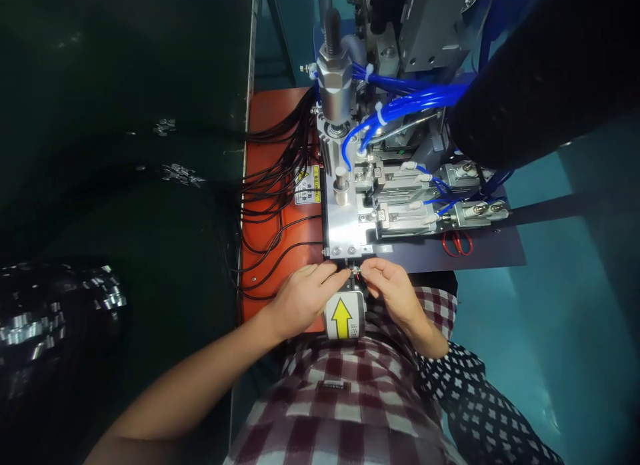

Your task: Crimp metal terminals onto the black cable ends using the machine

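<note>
My left hand (306, 297) is closed, its thumb and fingertips meeting at the front edge of the machine. There a small shiny metal piece (356, 272) with a bit of red sits between the fingertips of both hands. From the other side my right hand (395, 293) pinches at the same piece, its fingers curled. Fingertips partly hide the piece, so its exact kind is unclear. Just behind it stands the machine's metal block (344, 228). Below the hands is a white guard with a yellow arrow (343, 317).
Black cables (273, 185) cross the orange surface (257, 268) from the dark table at left, where bundles with shiny metal ends (181, 174) lie. Blue air hoses (415, 102) arch over the machine's cylinders (405, 215). Red-handled scissors (457, 244) lie at right.
</note>
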The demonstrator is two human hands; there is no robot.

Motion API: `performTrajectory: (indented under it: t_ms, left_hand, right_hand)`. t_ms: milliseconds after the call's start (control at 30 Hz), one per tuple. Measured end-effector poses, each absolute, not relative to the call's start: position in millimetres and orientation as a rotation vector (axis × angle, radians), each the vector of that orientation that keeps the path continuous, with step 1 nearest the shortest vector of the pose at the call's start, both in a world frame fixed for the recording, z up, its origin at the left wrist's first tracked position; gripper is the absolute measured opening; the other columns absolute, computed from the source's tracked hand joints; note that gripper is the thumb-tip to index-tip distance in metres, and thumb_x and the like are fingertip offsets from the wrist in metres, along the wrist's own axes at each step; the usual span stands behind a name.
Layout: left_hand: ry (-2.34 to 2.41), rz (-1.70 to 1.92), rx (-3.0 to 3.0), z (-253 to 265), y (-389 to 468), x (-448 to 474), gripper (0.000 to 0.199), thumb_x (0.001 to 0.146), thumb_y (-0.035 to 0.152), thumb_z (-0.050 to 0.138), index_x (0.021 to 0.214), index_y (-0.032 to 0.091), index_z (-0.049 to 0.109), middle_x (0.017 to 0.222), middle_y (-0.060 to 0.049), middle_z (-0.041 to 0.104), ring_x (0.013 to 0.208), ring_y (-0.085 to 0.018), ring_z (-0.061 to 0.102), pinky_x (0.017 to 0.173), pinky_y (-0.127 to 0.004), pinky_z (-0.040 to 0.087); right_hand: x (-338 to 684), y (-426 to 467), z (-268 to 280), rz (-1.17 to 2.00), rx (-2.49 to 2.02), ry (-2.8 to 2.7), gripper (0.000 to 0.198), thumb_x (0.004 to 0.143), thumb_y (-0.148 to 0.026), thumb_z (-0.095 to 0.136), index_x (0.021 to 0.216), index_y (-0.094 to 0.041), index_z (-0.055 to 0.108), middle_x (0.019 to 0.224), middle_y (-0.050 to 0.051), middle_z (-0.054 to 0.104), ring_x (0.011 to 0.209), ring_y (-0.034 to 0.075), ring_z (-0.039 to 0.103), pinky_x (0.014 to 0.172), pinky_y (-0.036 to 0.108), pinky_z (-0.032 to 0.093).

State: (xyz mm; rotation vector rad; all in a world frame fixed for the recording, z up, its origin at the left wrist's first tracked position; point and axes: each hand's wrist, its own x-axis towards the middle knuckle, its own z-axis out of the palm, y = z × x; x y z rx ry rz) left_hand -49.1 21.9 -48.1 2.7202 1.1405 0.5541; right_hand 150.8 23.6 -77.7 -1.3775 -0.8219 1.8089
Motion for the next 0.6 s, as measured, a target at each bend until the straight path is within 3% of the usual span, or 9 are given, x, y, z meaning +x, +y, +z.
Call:
performTrajectory:
  t_ms: [167, 333, 467, 600]
  left_hand:
    - [1.134, 0.520, 2.720, -48.1, 21.6, -50.0, 0.030, 0.096, 0.014, 0.040, 0.114, 0.012, 0.064, 0.082, -0.008, 0.064, 0.070, -0.017, 0.061, 0.063, -0.028, 0.054]
    - [1.112, 0.566, 2.691, -49.0, 22.1, -50.7, 0.031, 0.095, 0.013, 0.041, 0.115, 0.010, 0.064, 0.087, -0.010, 0.065, 0.076, -0.019, 0.064, 0.067, -0.031, 0.056]
    - [1.116, 0.548, 2.697, -49.1, 22.5, -50.5, 0.032, 0.095, 0.014, 0.040, 0.116, 0.011, 0.063, 0.088, -0.010, 0.066, 0.077, -0.018, 0.065, 0.069, -0.030, 0.057]
    - [1.128, 0.555, 2.710, -47.3, 22.7, -49.0, 0.030, 0.096, 0.015, 0.040, 0.113, 0.011, 0.064, 0.083, -0.008, 0.065, 0.072, -0.018, 0.063, 0.064, -0.029, 0.055]
  right_hand:
    - [153.3, 25.9, -68.9, 1.745, -1.454, -0.984, 0.027, 0.079, -0.043, 0.067, 0.080, -0.017, 0.064, 0.052, -0.005, 0.048, 0.043, 0.008, 0.037, 0.042, 0.023, 0.030]
    - [147.3, 19.8, -61.6, 1.375, -1.549, -1.349, 0.028, 0.087, -0.044, 0.060, 0.093, -0.018, 0.071, 0.065, 0.000, 0.059, 0.051, 0.012, 0.045, 0.048, 0.026, 0.037]
    - [137.8, 17.7, -59.8, 1.058, -1.647, -1.451, 0.022, 0.084, -0.040, 0.065, 0.080, -0.019, 0.071, 0.061, 0.000, 0.058, 0.052, 0.012, 0.046, 0.053, 0.027, 0.039]
    - [134.7, 21.0, -61.8, 1.176, -1.623, -1.365, 0.020, 0.081, -0.037, 0.066, 0.073, -0.019, 0.065, 0.054, -0.004, 0.048, 0.048, 0.010, 0.040, 0.047, 0.025, 0.034]
